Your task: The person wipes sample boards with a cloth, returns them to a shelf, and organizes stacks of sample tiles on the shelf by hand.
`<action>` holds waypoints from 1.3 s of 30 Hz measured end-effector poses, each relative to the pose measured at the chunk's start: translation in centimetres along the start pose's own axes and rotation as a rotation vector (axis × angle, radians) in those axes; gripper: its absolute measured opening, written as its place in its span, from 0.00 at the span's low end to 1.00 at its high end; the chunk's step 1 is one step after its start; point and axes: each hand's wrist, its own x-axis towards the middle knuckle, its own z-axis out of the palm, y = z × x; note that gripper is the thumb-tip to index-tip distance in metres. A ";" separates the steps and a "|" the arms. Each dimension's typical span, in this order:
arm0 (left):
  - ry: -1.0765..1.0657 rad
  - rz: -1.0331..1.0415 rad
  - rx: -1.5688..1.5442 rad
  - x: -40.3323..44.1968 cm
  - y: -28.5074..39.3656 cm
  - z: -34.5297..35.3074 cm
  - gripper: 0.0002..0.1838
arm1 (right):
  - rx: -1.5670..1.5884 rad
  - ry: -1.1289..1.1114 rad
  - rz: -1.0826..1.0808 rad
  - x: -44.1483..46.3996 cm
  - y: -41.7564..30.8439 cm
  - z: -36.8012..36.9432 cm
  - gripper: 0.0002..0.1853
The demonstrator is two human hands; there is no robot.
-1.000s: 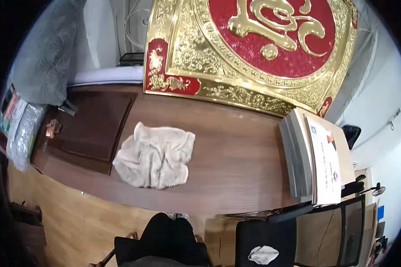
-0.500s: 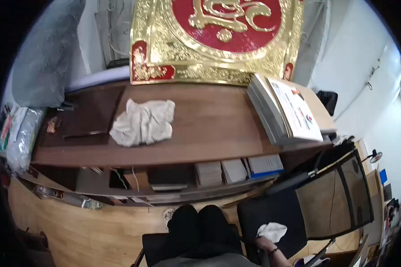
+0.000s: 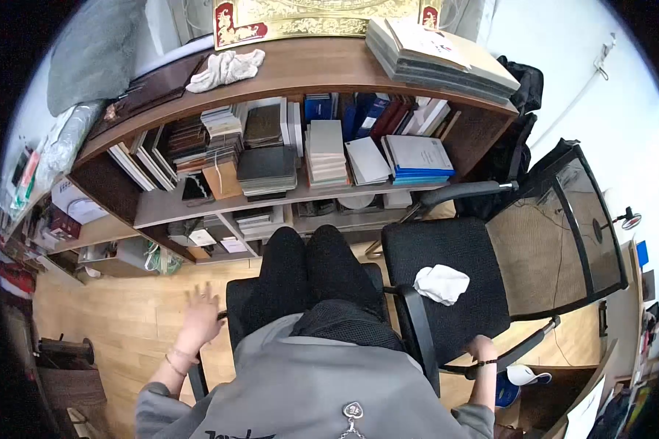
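Observation:
My left hand (image 3: 201,316) is open with its fingers spread, held out over the wooden floor beside the left armrest of my chair. My right hand (image 3: 480,347) is at the near edge of a black chair seat (image 3: 454,241), close to that chair's armrest (image 3: 523,353). Its fingers are partly hidden, so I cannot tell whether they grip anything. A crumpled white cloth (image 3: 442,284) lies on that seat, apart from my right hand. Another whitish cloth (image 3: 225,69) lies bunched on top of the wooden bookcase (image 3: 300,69).
Stacked books (image 3: 326,150) and folders fill the bookcase shelves ahead. Large flat albums (image 3: 447,69) lie on its top right, before a gold and red plaque (image 3: 293,22). A grey cushion (image 3: 95,58) stands at the left. A white and blue cap (image 3: 516,380) sits at the lower right.
My view has tilted down, revealing more shelves and my torso. My right hand has moved away from the white cloth, which stays on the seat. My left hand has come into view.

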 end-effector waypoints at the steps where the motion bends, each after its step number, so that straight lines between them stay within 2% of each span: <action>1: -0.044 0.130 -0.274 2.0 1.4 -2.1 0.32 | 0.048 0.020 0.018 -1.8 0.5 -2.3 0.18; 3: -0.050 0.433 -0.808 6.1 4.7 -4.7 0.30 | 0.021 0.180 0.053 -5.0 1.5 -5.4 0.17; 5: -0.092 0.615 -0.789 10.0 7.7 -6.3 0.29 | -0.106 0.316 0.259 -10.2 0.8 -8.1 0.24; 6: -0.038 0.674 -0.676 11.6 9.2 -7.1 0.28 | -0.252 0.577 0.438 -8.7 2.5 -5.7 0.30; 8: 0.055 0.775 -0.569 15.2 12.1 -8.3 0.27 | -0.384 0.841 0.623 -5.3 6.1 -1.9 0.39; 9: 0.093 0.821 -0.575 17.0 13.6 -8.8 0.27 | -0.117 0.640 0.533 -3.9 7.2 -1.2 0.46; 11: 0.076 0.823 -0.565 19.5 16.4 -10.6 0.26 | 0.395 0.232 0.325 -2.0 8.4 -1.0 0.69; 12: 0.046 0.822 -0.567 20.5 17.6 -11.5 0.26 | 0.405 0.238 0.329 -1.7 8.2 -1.1 0.69; 13: 0.053 0.830 -0.561 20.9 18.8 -12.2 0.26 | 0.423 0.340 0.375 -1.5 7.8 -0.8 0.64; 16: 0.294 0.934 -0.805 20.9 21.8 -13.9 0.24 | 0.468 0.639 0.523 -2.9 4.5 -0.2 0.52; 18: 0.224 0.967 -0.855 20.9 22.8 -15.1 0.23 | 0.472 0.833 0.642 -4.2 3.7 0.5 0.49; 21: 0.063 1.031 -0.935 20.2 23.5 -16.9 0.22 | 0.488 0.819 0.666 -5.9 2.6 -1.1 0.50; 24: -0.114 0.949 -1.279 17.7 22.3 -18.0 0.18 | 0.494 0.780 0.685 -7.4 0.9 -2.4 0.49; 25: -0.137 0.956 -1.280 16.9 21.5 -18.7 0.18 | 0.492 0.770 0.674 -7.7 0.4 -2.9 0.47; 27: 0.131 1.008 -1.272 15.3 19.5 -20.6 0.16 | 0.478 0.762 0.666 -7.8 0.4 -2.5 0.46; 29: 0.191 1.023 -1.369 13.3 17.2 -22.8 0.14 | -0.303 1.035 0.532 -6.1 0.6 -1.5 0.40; 30: 0.254 1.034 -1.452 12.2 15.9 -23.8 0.12 | -0.176 0.972 0.396 -5.4 -0.3 -1.8 0.38; 32: 0.379 1.218 -1.620 10.7 13.7 -25.3 0.14 | 0.128 0.850 0.102 -1.8 -3.2 -1.6 0.36; 33: 0.440 1.334 -1.730 10.0 13.3 -25.8 0.11 | 0.305 0.798 -0.056 1.4 -4.8 -0.9 0.37; 34: 0.505 1.456 -1.835 9.6 13.0 -26.3 0.09 | 0.677 0.624 -0.119 4.1 -7.4 -1.1 0.41; 35: 0.591 1.506 -1.887 9.0 12.8 -26.9 0.08 | 0.918 0.628 -0.156 7.2 -10.2 -0.4 0.45; 36: 0.673 1.553 -1.945 8.4 12.9 -27.1 0.07 | 0.939 0.587 0.067 6.4 -14.4 -2.5 0.47; 38: 0.614 1.534 -1.855 8.1 12.5 -26.6 0.09 | 0.595 0.850 0.365 8.1 -20.6 -3.3 0.47; 39: 0.569 1.501 -1.754 7.9 12.0 -26.1 0.11 | 0.571 0.927 0.093 8.8 -21.6 -3.1 0.44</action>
